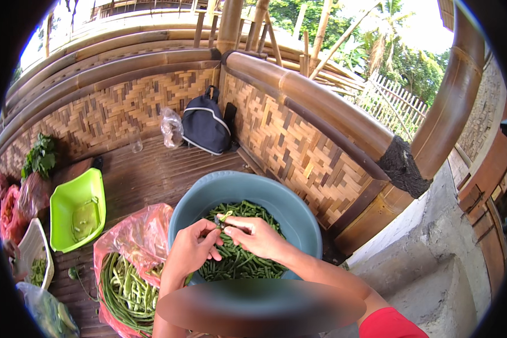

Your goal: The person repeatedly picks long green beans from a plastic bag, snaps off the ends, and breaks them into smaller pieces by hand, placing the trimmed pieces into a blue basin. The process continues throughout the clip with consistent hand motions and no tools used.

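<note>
Both my hands meet above a large blue-grey plastic basin (306, 219). Cut green long beans (257, 264) cover its bottom in short pieces. In my right hand (253, 238) is a small dark tool, apparently a small knife (241, 229), partly hidden by the fingers. A yellowish-green scrap of bean (225, 216) shows by its index finger. The bent fingertips of my left hand (196, 245) touch or nearly touch the tool; what they pinch is hidden. Left of the basin, a red plastic bag (141, 226) lies open around whole long beans (129, 283).
A lime-green plastic basin (59, 219) and a pale container (48, 264) with green bits stand left. Beyond are leafy greens (40, 156), a clear cup (136, 141) and a dark backpack (205, 122). A woven bamboo wall (295, 135) borders the slatted floor (152, 169). A person's hand (12, 255) shows far left.
</note>
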`<state>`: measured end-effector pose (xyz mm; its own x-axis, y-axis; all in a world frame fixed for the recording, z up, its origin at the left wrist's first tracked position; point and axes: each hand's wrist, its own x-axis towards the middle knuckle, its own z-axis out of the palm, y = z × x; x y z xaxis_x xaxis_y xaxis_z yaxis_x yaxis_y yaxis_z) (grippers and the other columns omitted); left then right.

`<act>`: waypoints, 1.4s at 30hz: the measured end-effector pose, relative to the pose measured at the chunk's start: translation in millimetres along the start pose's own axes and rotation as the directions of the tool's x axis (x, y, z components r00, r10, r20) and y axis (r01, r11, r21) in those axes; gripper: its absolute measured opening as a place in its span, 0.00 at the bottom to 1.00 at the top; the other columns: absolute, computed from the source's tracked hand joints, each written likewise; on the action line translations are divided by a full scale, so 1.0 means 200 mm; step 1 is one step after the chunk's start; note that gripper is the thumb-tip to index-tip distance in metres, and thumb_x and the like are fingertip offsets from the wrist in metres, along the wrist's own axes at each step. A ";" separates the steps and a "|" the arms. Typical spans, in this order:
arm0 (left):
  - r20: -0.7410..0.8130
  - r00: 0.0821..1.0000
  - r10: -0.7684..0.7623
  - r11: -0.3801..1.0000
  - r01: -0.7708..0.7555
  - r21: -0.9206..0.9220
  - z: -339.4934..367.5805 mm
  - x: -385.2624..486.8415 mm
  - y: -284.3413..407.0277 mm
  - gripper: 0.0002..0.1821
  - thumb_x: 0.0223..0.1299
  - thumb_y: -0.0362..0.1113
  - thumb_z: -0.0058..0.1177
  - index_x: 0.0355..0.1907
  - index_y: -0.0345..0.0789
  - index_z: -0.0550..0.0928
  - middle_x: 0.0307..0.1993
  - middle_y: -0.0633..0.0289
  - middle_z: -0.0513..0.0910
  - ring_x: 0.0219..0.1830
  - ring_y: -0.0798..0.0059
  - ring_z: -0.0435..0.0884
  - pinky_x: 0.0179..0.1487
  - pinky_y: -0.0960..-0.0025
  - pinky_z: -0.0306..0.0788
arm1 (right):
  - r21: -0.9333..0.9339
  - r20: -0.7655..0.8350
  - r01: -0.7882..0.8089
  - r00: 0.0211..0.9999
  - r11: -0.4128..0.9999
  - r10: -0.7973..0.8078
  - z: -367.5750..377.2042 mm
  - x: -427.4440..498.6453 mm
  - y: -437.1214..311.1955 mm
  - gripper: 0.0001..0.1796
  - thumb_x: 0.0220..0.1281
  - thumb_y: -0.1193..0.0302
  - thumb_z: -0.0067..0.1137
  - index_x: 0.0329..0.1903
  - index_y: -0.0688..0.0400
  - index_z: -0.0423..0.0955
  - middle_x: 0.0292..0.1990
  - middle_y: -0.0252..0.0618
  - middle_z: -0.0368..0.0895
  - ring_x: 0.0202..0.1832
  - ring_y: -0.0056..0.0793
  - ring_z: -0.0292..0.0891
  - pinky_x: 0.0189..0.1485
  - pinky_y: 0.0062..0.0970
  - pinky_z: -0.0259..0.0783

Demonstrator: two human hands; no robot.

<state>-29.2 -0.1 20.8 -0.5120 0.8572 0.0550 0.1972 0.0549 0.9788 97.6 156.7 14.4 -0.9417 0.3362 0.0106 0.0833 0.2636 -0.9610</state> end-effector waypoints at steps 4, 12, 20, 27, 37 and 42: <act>0.023 0.999 -0.044 0.977 0.048 -0.209 -0.01 0.02 -0.01 0.08 0.76 0.33 0.47 0.46 0.30 0.76 0.30 0.63 0.82 0.20 0.79 0.82 0.23 0.79 0.69 | 0.078 0.023 0.013 1.000 0.997 -0.015 -0.01 0.01 0.02 0.25 0.76 0.65 0.53 0.72 0.56 0.68 0.26 0.26 0.72 0.25 0.11 0.63 0.26 0.17 0.63; -0.046 0.999 -0.013 0.950 -0.002 -0.312 -0.01 0.03 -0.01 0.09 0.76 0.34 0.47 0.46 0.30 0.76 0.27 0.64 0.79 0.17 0.83 0.76 0.22 0.79 0.67 | 0.263 -0.020 -0.127 0.990 0.956 0.137 -0.09 0.00 -0.02 0.33 0.79 0.66 0.49 0.80 0.48 0.49 0.28 0.26 0.69 0.21 0.09 0.56 0.22 0.14 0.58; 0.062 0.998 0.016 0.981 -0.004 -0.193 -0.02 0.01 -0.01 0.07 0.74 0.34 0.51 0.42 0.32 0.76 0.31 0.64 0.83 0.22 0.84 0.77 0.26 0.80 0.68 | 0.352 0.286 -0.128 0.958 0.927 0.024 -0.04 -0.02 -0.08 0.32 0.80 0.63 0.47 0.79 0.55 0.50 0.27 0.26 0.67 0.21 0.10 0.57 0.23 0.14 0.58; 0.093 0.995 0.023 0.987 -0.008 -0.162 -0.03 0.02 -0.02 0.10 0.74 0.37 0.53 0.42 0.31 0.79 0.28 0.66 0.83 0.23 0.87 0.75 0.27 0.80 0.68 | 0.314 0.133 -0.007 0.990 0.950 -0.036 -0.03 0.00 -0.04 0.27 0.79 0.66 0.49 0.75 0.57 0.61 0.25 0.24 0.66 0.20 0.08 0.56 0.22 0.14 0.56; 0.107 0.994 0.004 0.988 0.013 -0.152 -0.03 0.01 0.02 0.11 0.77 0.36 0.48 0.47 0.31 0.79 0.28 0.68 0.81 0.23 0.87 0.72 0.28 0.81 0.67 | 0.327 -0.152 0.164 0.981 0.931 -0.120 -0.03 0.01 -0.03 0.26 0.80 0.67 0.47 0.75 0.55 0.61 0.25 0.25 0.65 0.20 0.08 0.54 0.21 0.13 0.55; 0.028 0.999 -0.017 0.962 0.024 -0.273 0.06 0.01 0.02 0.09 0.77 0.33 0.46 0.51 0.31 0.76 0.30 0.65 0.80 0.22 0.86 0.73 0.26 0.82 0.67 | 0.375 0.037 0.105 0.991 0.921 -0.128 -0.06 -0.01 -0.05 0.31 0.79 0.68 0.47 0.79 0.52 0.51 0.26 0.24 0.65 0.21 0.09 0.55 0.22 0.13 0.56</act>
<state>-19.5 7.5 23.4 -0.4916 0.8702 0.0328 -0.0507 -0.0662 0.9965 102.3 164.5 28.0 -0.9559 0.2664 0.1237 -0.1447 -0.0604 -0.9876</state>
